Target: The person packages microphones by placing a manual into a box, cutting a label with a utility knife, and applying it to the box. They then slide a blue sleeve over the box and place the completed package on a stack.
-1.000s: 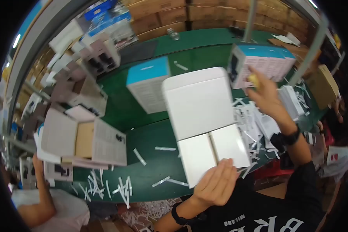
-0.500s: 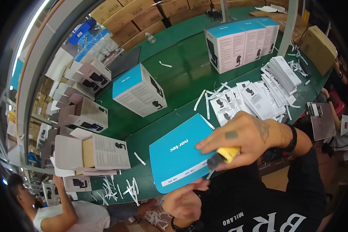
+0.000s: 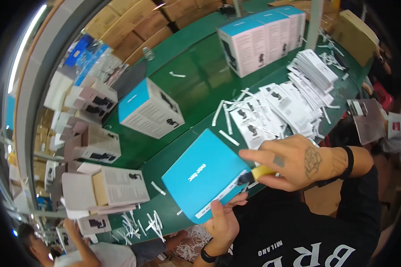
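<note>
A blue box (image 3: 200,173) with a white edge sits tilted at the near edge of the green table (image 3: 196,84). My left hand (image 3: 223,222) grips its lower near corner from below. My right hand (image 3: 294,162) presses a small yellow tool (image 3: 259,172) with a dark tip against the box's right edge, forefinger stretched along the top of the box. A black band circles each wrist.
Another blue-topped white box (image 3: 150,110) stands behind, and a row of like boxes (image 3: 263,38) at the far side. Printed leaflets (image 3: 285,107) and white paper strips (image 3: 229,137) litter the table on the right. Opened cartons (image 3: 102,187) stack at left. Another person (image 3: 75,251) works at lower left.
The white box I held open a second ago is turned blue side up and lowered to the table edge. My right hand came down from the far boxes with the yellow tool onto its edge.
</note>
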{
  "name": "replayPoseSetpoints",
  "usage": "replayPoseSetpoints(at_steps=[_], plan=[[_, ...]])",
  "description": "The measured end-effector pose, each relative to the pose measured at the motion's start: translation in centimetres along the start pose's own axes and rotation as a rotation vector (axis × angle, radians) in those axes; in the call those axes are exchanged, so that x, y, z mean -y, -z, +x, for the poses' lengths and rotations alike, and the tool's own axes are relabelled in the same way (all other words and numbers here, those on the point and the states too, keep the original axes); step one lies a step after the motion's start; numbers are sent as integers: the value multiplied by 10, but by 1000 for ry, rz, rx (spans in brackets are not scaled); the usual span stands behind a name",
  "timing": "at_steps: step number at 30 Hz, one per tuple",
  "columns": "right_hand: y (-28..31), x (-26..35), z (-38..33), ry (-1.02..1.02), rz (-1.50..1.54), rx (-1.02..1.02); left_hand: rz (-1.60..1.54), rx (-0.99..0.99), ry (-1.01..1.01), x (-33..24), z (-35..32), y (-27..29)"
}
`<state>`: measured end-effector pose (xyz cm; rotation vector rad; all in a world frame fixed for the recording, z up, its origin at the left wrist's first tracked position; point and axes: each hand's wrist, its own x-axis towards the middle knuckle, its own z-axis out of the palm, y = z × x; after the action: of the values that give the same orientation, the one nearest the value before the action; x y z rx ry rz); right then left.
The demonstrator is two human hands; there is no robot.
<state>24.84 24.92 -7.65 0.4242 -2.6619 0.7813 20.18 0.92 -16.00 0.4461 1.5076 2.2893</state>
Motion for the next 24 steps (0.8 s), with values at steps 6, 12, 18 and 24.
replayPoseSetpoints(at_steps=[6,12,18,24], plan=[[-20,-13,-22,-68,-13,-95,-59,-141,-109,28,16,-36],[-11,-5,-27,-321,334,30,-25,-123,-203,38,19,-52],[-38,17,-13,-675,1041,-107,-16,-114,-254,43,18,-48],[-51,17,-15,-564,861,-201,-17,-56,-304,40,28,-37]])
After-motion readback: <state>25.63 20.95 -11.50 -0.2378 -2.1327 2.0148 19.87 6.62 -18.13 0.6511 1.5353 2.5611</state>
